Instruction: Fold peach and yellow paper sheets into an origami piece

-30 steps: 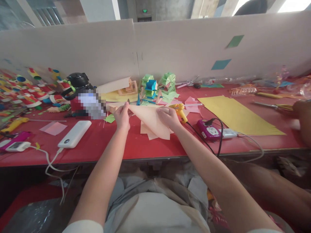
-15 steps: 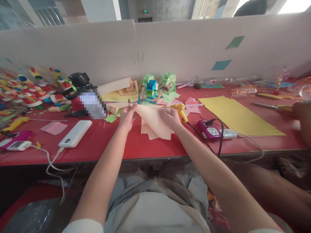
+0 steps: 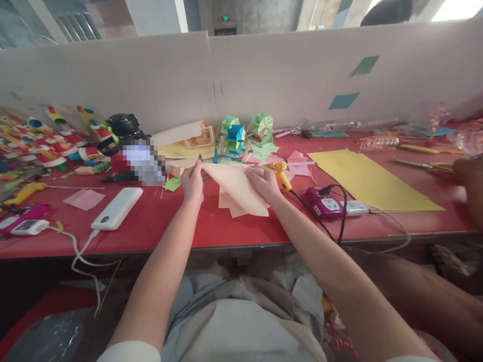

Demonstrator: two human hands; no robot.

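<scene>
A pale peach sheet of paper (image 3: pixel 236 183) stretches between my two hands, with a curled fold running across it. My left hand (image 3: pixel 193 182) pinches its far left corner between thumb and fingers. On the other side, my right hand (image 3: pixel 264 183) is closed on the sheet's right part, its fingers partly hidden. More pale paper (image 3: pixel 226 201) lies on the red table (image 3: pixel 211 229) beneath the held sheet. Just beyond my right hand rests a yellow glue gun (image 3: pixel 279 175). Green and blue folded-paper shapes (image 3: pixel 236 138) stand behind the sheet.
A white power bank (image 3: pixel 117 208) and a pink paper square (image 3: pixel 83 198) lie to the left. Rightward are a purple power strip (image 3: pixel 326 202), yellow paper (image 3: pixel 373 181) and a co-worker's blurred hand (image 3: pixel 470 186) near scissors (image 3: pixel 422 165). A partition (image 3: pixel 151 75) stands behind.
My left hand has moved slightly left and toward me, drawing the paper's corner with it, so the sheet looks more stretched. My right hand has barely shifted.
</scene>
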